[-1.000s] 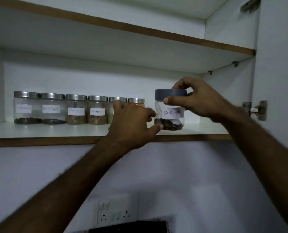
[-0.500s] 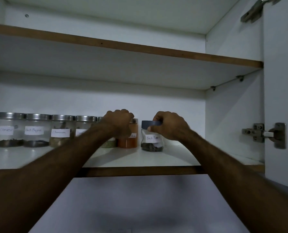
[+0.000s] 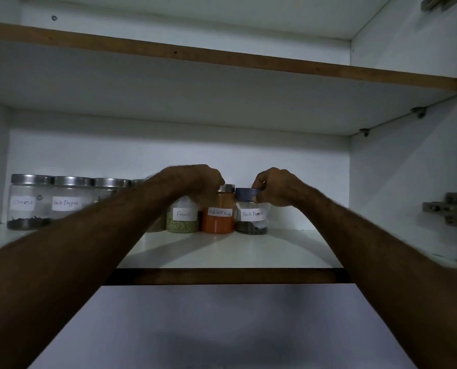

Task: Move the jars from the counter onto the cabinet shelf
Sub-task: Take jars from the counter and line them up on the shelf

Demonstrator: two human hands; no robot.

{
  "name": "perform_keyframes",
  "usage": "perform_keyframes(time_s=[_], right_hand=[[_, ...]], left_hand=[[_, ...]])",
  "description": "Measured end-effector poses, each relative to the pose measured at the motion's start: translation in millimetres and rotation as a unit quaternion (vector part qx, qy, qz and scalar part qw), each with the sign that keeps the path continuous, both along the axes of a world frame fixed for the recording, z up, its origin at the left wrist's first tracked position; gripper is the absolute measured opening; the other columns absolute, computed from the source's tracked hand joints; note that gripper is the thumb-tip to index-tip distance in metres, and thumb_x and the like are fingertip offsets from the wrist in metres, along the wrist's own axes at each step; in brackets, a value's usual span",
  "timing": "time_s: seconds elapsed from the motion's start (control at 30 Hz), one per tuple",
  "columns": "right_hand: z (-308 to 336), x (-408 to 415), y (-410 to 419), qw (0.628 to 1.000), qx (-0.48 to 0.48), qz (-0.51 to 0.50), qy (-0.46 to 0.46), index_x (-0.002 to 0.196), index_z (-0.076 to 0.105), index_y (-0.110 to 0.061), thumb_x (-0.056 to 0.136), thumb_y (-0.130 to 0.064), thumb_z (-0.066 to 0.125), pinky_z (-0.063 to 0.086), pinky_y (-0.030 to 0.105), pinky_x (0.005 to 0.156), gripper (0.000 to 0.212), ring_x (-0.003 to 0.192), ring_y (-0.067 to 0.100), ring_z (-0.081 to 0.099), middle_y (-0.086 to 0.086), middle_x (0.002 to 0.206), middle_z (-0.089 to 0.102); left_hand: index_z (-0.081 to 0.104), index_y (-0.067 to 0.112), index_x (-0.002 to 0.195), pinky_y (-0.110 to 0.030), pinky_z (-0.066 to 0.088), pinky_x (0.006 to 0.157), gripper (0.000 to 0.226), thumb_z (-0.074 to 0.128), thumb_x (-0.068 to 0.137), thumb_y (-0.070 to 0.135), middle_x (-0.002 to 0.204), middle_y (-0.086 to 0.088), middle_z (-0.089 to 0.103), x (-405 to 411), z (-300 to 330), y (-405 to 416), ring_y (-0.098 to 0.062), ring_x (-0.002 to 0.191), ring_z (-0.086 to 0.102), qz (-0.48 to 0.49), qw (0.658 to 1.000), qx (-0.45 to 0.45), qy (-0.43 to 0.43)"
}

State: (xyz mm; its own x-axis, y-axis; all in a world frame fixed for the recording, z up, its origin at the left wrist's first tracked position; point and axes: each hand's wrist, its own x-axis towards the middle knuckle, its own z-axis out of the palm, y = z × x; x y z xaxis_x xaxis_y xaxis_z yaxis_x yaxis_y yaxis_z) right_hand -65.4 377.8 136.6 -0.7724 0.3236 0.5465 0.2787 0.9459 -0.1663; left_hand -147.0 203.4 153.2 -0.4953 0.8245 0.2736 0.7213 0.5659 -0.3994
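A row of labelled jars stands at the back of the white cabinet shelf (image 3: 222,251). At its right end is a blue-lidded jar labelled Black Pepper (image 3: 251,217), resting on the shelf. My right hand (image 3: 275,189) grips its lid from the right. Beside it on the left stand an orange Red chilli jar (image 3: 219,217) and a Fennel jar (image 3: 182,218). My left hand (image 3: 195,182) is curled over the top of the Fennel jar, hiding its lid. Further left are silver-lidded jars, one labelled Black Pepper (image 3: 67,198) and an end jar (image 3: 27,203); my left forearm hides others.
An upper shelf (image 3: 222,59) with a brown edge hangs above the jars. The cabinet's right wall (image 3: 398,182) and a metal door hinge (image 3: 448,209) are to the right. Bare shelf lies right of and in front of the jars.
The blue-lidded jar has gone from the shelf's front edge to the back of the shelf beside the orange jar. Both hands reached deeper in, and my view rose and came closer.
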Motion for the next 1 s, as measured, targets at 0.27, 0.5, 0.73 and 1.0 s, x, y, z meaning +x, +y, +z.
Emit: perform_keyframes(time_s=[0.27,0.5,0.73,1.0], right_hand=[[-3,0,3,0.999,-0.043,0.015,0.018,0.114,0.070,-0.006,0.087,-0.015,0.075,0.052,0.033,0.086,0.029,0.108,0.025,0.064,0.009,0.118,0.070],[-11,-2,2,0.999,-0.025,-0.024,-0.021,0.133,0.060,-0.015,0.095,-0.029,0.066,0.042,0.045,0.107,0.041,0.121,0.026,0.058,0.007,0.134,0.064],[-17,33,-21,0.995,0.041,-0.069,0.062,0.156,0.030,-0.024,0.098,-0.057,0.048,0.002,0.053,0.123,0.069,0.147,0.024,0.035,0.002,0.161,0.034],[-86,186,-105,0.958,-0.006,-0.050,0.283,0.108,0.071,-0.033,0.083,-0.061,0.061,0.057,0.035,0.087,0.040,0.084,0.006,0.070,-0.017,0.095,0.072]], left_hand=[[0.055,0.007,0.132,-0.034,0.047,0.102,0.036,0.053,0.101,0.027,0.130,-0.012,0.062,-6,1,2,-0.025,0.118,0.061,-0.005,1.000,-0.001,-0.011],[0.044,0.008,0.144,-0.038,0.045,0.106,0.050,0.056,0.098,0.024,0.141,-0.012,0.056,-4,-6,3,-0.027,0.128,0.054,0.006,0.998,0.035,-0.059],[0.014,0.019,0.159,-0.049,0.031,0.119,0.084,0.061,0.093,0.043,0.164,-0.010,0.025,17,-15,-17,-0.029,0.148,0.030,-0.062,0.983,0.156,-0.075],[0.061,0.033,0.125,-0.032,0.055,0.086,0.045,0.057,0.086,0.054,0.098,0.017,0.071,115,-95,-92,-0.002,0.085,0.069,-0.384,0.808,0.438,-0.086]])
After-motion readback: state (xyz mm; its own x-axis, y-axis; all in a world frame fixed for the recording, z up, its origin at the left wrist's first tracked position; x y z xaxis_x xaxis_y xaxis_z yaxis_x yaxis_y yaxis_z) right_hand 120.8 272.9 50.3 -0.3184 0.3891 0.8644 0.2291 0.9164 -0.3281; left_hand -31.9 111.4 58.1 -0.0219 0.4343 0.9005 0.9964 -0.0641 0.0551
